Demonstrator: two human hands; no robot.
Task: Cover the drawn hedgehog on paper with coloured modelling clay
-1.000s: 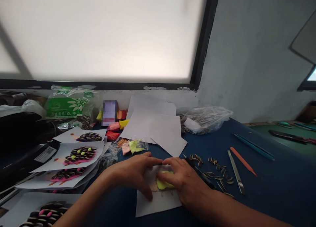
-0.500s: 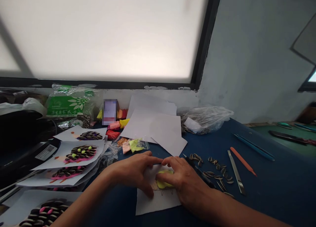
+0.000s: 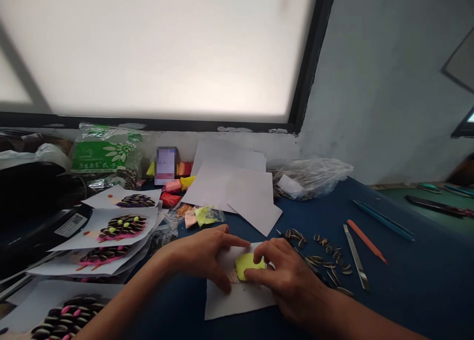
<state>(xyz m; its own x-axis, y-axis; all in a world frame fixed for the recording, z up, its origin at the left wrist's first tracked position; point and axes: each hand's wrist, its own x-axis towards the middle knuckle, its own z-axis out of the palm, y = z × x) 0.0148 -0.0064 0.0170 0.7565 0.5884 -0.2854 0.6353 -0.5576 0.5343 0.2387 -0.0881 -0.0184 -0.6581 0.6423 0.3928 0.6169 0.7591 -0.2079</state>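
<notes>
A flattened piece of yellow modelling clay (image 3: 244,265) lies on a small white sheet of paper (image 3: 237,303), beside a patch of pale peach clay (image 3: 232,275). Faint pencil marks show just below the yellow piece. My right hand (image 3: 283,271) bends over the yellow clay, thumb and curled fingertips pressing it at its right side. On the sheet's left, my left hand (image 3: 211,256) rests open, index finger stretched along the top and thumb on the paper. Part of the clay's right end is hidden by my right fingers.
Sunflower seeds (image 3: 326,253) lie scattered to the right, near a metal blade tool (image 3: 356,256), an orange tool (image 3: 366,240) and blue tweezers (image 3: 383,219). Seed-and-clay hedgehog pictures (image 3: 124,226) are stacked left. Behind are white sheets (image 3: 233,182) and bagged clay (image 3: 205,215).
My right hand has shifted slightly right and its fingers have drawn back, uncovering more of the yellow clay, which now looks smoother and rounder. My left hand stays nearly in place.
</notes>
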